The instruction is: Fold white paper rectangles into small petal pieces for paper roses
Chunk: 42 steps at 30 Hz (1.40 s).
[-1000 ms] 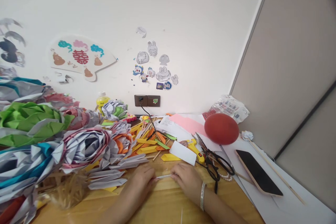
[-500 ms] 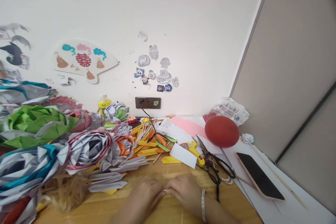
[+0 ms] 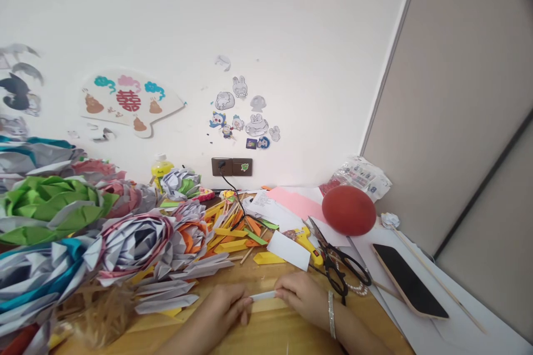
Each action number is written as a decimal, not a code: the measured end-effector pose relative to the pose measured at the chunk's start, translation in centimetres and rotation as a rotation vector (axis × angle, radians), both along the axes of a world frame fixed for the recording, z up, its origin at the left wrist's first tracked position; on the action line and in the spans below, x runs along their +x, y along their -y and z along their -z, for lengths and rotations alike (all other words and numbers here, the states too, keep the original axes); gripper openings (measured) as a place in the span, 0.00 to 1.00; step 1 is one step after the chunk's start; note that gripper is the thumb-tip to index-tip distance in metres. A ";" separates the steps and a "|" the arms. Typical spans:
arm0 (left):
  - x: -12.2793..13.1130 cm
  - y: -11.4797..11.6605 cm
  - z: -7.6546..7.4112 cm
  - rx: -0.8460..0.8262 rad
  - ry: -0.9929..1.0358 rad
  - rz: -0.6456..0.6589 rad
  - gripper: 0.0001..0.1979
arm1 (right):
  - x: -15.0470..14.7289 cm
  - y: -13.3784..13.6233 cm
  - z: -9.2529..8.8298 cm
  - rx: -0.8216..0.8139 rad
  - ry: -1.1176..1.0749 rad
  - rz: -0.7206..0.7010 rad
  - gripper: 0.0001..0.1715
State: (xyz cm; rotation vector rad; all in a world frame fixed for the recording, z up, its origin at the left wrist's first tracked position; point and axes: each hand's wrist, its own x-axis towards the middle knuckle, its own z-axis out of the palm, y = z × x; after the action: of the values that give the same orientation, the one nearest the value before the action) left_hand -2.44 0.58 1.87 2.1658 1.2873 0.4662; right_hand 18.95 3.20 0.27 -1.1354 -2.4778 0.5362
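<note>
A narrow folded strip of white paper [image 3: 264, 295] is stretched between my hands, just above the wooden table [image 3: 266, 324]. Its left end is pinched in the fingers of my left hand [image 3: 230, 302]. My right hand [image 3: 295, 295], with a silvery bracelet at the wrist, pinches the other end. Just beyond my right hand lies a white paper rectangle [image 3: 288, 250], with a yellow glue gun [image 3: 308, 245] beside it. Black-handled scissors [image 3: 339, 263] rest to the right. Folded white paper pieces [image 3: 166, 295] lie to the left of my left hand.
Large folded-paper flowers [image 3: 54, 205] crowd the left side, behind a clear plastic bag [image 3: 97, 313]. Yellow and orange paper pieces [image 3: 231, 244] are heaped toward the wall. A red oval object [image 3: 348, 210] and a phone [image 3: 410, 282] lie on the right, near white sheets [image 3: 466, 310].
My hands have moved apart from being close together, and the white paper strip now shows between them. The whole view has shifted slightly.
</note>
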 end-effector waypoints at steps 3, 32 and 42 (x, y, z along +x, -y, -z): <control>-0.1 0.0 0.0 -0.018 -0.010 -0.062 0.18 | 0.2 -0.1 0.1 -0.019 -0.019 0.028 0.11; -1.3 -0.3 0.0 -0.020 0.017 0.041 0.22 | 0.5 -0.4 1.2 -0.039 -0.085 0.010 0.13; -0.6 0.3 -0.1 -0.022 -0.054 0.003 0.15 | -0.6 0.4 1.6 -0.187 -0.251 -0.031 0.15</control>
State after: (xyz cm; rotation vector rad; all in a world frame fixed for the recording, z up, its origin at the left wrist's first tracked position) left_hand -3.05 0.32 1.97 2.1756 1.3115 0.3927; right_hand 18.35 2.83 -1.33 -1.0267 -2.2684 0.8779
